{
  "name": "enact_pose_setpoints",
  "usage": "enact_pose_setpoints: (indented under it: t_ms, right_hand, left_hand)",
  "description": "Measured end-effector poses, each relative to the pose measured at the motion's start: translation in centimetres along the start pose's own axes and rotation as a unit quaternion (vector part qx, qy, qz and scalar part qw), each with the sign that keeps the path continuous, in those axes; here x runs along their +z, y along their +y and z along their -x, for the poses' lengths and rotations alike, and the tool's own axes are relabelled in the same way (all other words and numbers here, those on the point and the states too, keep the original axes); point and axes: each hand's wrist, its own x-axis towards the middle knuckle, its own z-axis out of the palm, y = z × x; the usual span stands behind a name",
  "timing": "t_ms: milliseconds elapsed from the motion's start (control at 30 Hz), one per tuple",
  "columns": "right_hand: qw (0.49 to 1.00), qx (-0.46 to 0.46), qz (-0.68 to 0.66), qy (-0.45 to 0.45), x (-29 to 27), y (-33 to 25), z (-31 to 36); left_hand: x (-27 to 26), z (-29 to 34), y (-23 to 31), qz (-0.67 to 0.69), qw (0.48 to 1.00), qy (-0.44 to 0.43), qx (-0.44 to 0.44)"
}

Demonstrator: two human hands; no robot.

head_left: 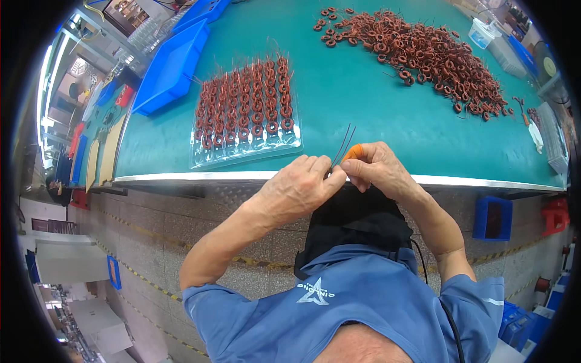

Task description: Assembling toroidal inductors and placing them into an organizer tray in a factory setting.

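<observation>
My left hand (305, 181) and my right hand (380, 171) meet just over the table's near edge. Between their fingertips is a small part with two thin dark wire leads (344, 145) pointing up and away; its body is hidden by my fingers. Both hands are closed in a pinch on it. An orange finger cover (356, 152) wraps a finger of my right hand. Left of centre, a clear plastic tray (245, 153) carries rows of reddish-brown wire-wound ring coils (257, 115), their leads standing up. A large loose pile of similar coils (417, 51) spreads over the far right.
The green tabletop (345, 91) ends in a white front edge (242, 176). Blue bins (172, 66) stand at the far left. Toward the right are a white tub (482, 33), a white-handled tool (535, 136) and stacked clear trays (552, 139). A blue crate (493, 218) sits on the floor.
</observation>
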Motion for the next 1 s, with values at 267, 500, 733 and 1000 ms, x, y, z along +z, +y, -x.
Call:
enact_pose_setpoints:
  t_ms: [267, 500, 733, 1000]
  right_hand:
    - [0.988, -0.073, 0.081, 0.108, 0.7, 0.0, 1.0]
    - [0.995, -0.069, -0.035, 0.065, -0.8, -0.4, 0.9]
    - [0.988, -0.109, -0.089, 0.067, 0.2, 0.3, 0.3]
    - [0.977, -0.120, -0.161, 0.076, 1.5, 0.9, 0.5]
  left_hand:
    - [3.5, -0.1, 2.8, 0.302, 0.908, 0.148, -0.248]
    - [7.3, -1.1, 4.5, 0.724, 0.593, 0.320, -0.149]
    - [6.4, -2.4, 4.4, 0.713, 0.608, 0.279, -0.212]
    - [6.7, -2.7, 5.9, 0.666, 0.583, 0.360, -0.294]
